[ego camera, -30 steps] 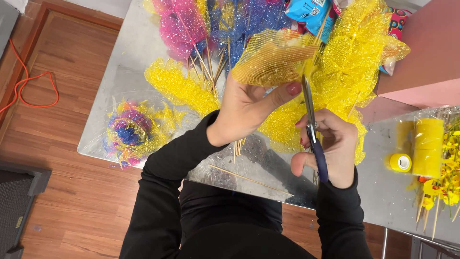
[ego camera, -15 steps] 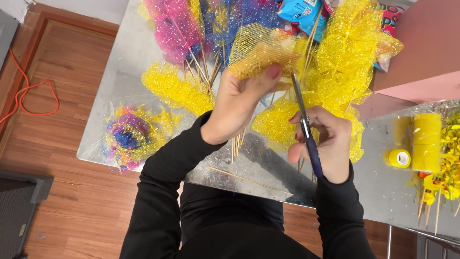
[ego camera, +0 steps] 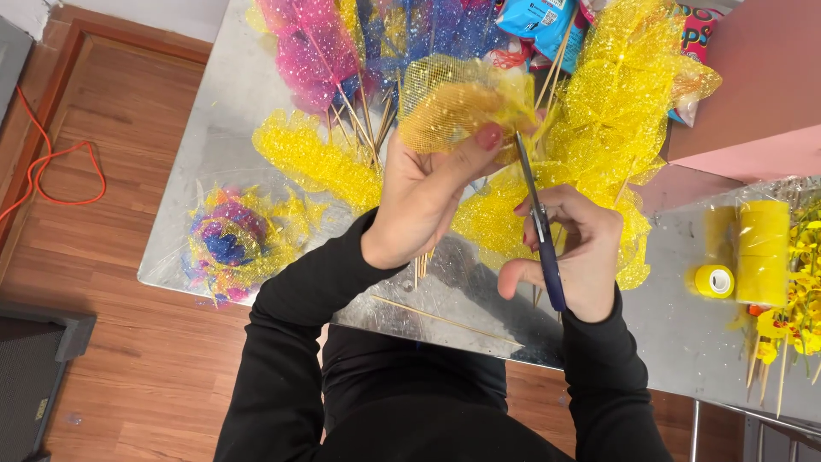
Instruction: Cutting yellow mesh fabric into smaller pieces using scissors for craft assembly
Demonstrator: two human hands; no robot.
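A: What does the left hand [ego camera: 423, 201] hold?

B: A folded piece of yellow mesh [ego camera: 457, 107], pinched between thumb and fingers and raised above the metal table [ego camera: 231, 111]. The fingers are clenched on its lower edge; the mesh fans out above them.

A: And the right hand [ego camera: 569, 252]?

B: It grips blue-handled scissors [ego camera: 539, 227], fingers closed through the handle. The blades point up and away from the person, their tips touching the right edge of the mesh, just beside the left thumb. How far the blades are parted I cannot tell.

A: What lies around the hands?

B: Behind them, yellow mesh flowers on wooden sticks [ego camera: 616, 111] are piled at right, pink mesh flowers [ego camera: 308, 47] at left, blue ones [ego camera: 436, 30] between. A flat yellow mesh piece [ego camera: 312, 158] lies left of the left wrist. Near the table's left corner sits a rolled bundle of mixed yellow, blue and pink mesh [ego camera: 231, 239]. A loose stick [ego camera: 445, 318] lies on the near edge, under the forearms.

A: And farther right?

B: Yellow tape rolls [ego camera: 753, 252] stand well apart from the right hand. An orange cable [ego camera: 51, 171] lies on the wooden floor [ego camera: 128, 376].
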